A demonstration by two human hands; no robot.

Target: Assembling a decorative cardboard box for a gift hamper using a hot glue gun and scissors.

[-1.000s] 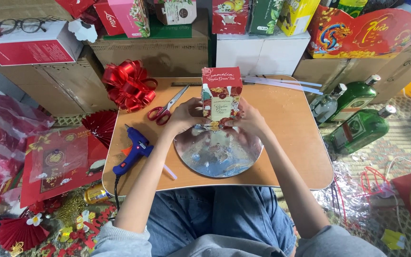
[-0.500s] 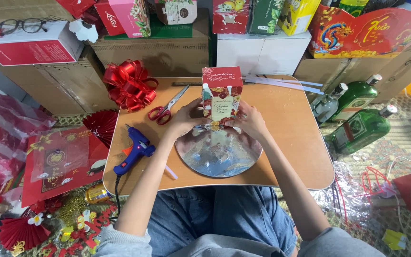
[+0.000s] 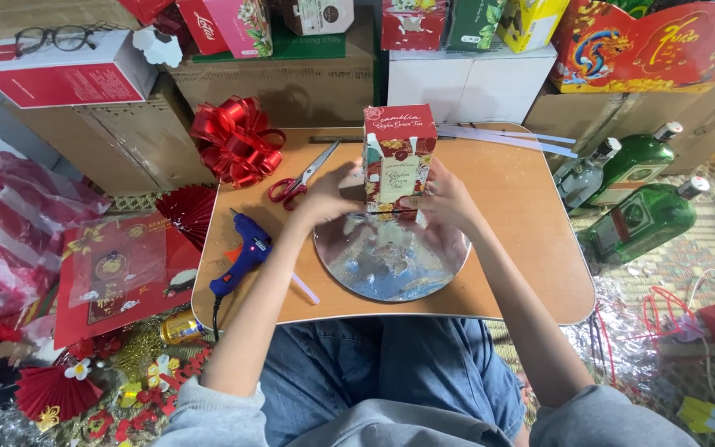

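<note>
A tall red and white printed carton (image 3: 399, 157) stands upright at the far edge of a round shiny silver disc (image 3: 391, 257) on a small wooden lap table (image 3: 523, 215). My left hand (image 3: 331, 195) grips the carton's left side near its base. My right hand (image 3: 440, 197) presses against the carton's right side, fingers on its lower front. Both wrists rest over the disc.
Red-handled scissors (image 3: 298, 182), a red ribbon bow (image 3: 233, 141) and a blue glue gun (image 3: 242, 257) with a glue stick lie on the table's left. Green glass bottles (image 3: 643, 219) lie right of the table. Boxes and cartons stack behind; red decorations cover the floor at left.
Both hands stay on the carton. The fingers have shifted slightly around its base, and the carton remains upright in the same spot.
</note>
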